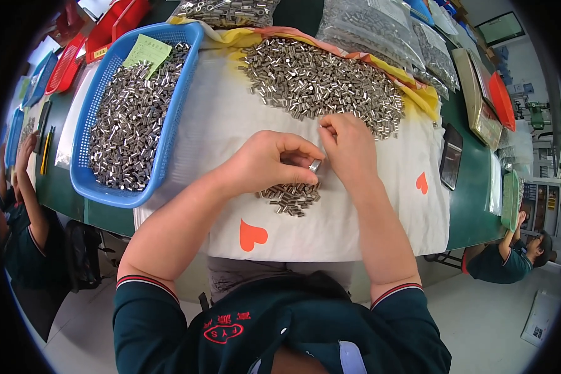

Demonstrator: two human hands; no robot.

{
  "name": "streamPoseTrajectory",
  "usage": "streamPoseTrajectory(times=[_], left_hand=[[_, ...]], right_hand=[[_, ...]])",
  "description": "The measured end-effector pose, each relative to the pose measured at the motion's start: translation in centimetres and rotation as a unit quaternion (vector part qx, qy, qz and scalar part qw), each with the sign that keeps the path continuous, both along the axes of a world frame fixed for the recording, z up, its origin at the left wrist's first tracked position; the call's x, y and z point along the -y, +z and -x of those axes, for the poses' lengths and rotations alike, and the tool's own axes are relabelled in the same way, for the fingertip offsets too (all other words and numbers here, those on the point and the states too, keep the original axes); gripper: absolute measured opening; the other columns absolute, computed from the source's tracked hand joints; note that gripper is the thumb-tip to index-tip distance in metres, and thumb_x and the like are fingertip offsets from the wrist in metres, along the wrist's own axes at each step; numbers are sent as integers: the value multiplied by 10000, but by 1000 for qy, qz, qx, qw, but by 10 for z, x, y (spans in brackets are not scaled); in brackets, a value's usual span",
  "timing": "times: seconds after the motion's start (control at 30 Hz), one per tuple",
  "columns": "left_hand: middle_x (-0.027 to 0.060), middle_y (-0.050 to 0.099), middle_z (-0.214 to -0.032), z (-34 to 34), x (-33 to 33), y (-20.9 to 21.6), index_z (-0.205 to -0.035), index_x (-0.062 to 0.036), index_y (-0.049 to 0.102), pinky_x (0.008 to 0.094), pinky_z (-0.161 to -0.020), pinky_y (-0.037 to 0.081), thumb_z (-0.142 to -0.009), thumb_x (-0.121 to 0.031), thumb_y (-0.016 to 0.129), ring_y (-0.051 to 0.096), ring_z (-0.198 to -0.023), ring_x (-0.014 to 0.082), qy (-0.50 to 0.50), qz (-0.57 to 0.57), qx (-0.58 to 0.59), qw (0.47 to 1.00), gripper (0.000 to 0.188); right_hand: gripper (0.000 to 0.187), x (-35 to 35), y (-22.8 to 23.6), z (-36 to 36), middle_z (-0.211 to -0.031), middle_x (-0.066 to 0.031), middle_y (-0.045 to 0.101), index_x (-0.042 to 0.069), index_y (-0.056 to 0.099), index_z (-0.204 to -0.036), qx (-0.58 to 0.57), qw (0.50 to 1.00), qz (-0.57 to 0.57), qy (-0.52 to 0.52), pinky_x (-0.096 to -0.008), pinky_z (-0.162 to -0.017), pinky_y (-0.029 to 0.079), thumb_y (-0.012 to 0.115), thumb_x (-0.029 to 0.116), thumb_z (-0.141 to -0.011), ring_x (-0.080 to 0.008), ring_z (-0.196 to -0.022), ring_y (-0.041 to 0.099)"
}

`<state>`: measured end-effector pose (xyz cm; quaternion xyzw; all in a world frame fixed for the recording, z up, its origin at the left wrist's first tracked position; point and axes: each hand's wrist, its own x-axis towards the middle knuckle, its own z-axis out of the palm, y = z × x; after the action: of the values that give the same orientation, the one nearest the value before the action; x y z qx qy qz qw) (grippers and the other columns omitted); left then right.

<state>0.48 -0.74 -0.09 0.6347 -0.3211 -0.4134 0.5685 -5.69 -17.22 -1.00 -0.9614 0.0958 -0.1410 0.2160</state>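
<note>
Clutter hems in the person at the green table (pixel 474 209). To the left stands a blue plastic basket (pixel 179 118), loaded with metal cylinders (pixel 131 121) and a pale green paper slip (pixel 148 51); clear bags (pixel 371 31) of metal parts bulge along the far side. A dark flat device (pixel 451 156) lies to the right, and a co-worker (pixel 498 260) is beyond that end. A large pile (pixel 321 78) of cylinders spreads just beyond the right hand (pixel 352 149), while the left hand (pixel 265 157) partly covers a small heap (pixel 293 201). Thumb and fingers of the left hand pinch a shiny metal piece (pixel 315 165), held in the gap between the two hands. The right hand's fingers curl inward; from here I cannot tell whether they grip anything.

The cylinders are short, smooth and glinting. The basket's walls are pierced like a lattice. Underneath, white cloth (pixel 393 224) lies softly creased, printed with red hearts (pixel 252 235), its yellow-and-orange edge (pixel 421 103) bunched in folds behind the pile.
</note>
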Motion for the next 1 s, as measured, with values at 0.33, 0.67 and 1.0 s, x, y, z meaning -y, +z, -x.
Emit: streamPoseTrajectory(times=[0.33,0.67,1.0], left_hand=[[54,611,-885,-6,2,-10,-1051,31,551,205,-711,482,-754,-9,640,584,-796,91,101,78,-161,979,313],[63,621,-876,-7,1,-9,-1048,40,564,209,-715,489,-744,1,643,583,-803,88,98,78,-147,981,317],[35,621,-824,-5,3,-7,-1009,21,600,193,-687,480,-721,-26,679,567,-746,71,123,57,-126,983,303]], right_hand=[[96,2,6,8,-745,-70,580,34,596,-768,26,998,-38,46,-330,-659,450,609,25,-674,-225,-699,553],[89,-7,30,20,-727,-42,593,22,600,-773,-10,931,-354,87,-240,-605,456,597,11,-685,-123,-652,556],[120,0,33,21,-730,-58,597,19,590,-799,-10,955,-272,120,-259,-596,458,634,49,-691,-148,-641,575]])
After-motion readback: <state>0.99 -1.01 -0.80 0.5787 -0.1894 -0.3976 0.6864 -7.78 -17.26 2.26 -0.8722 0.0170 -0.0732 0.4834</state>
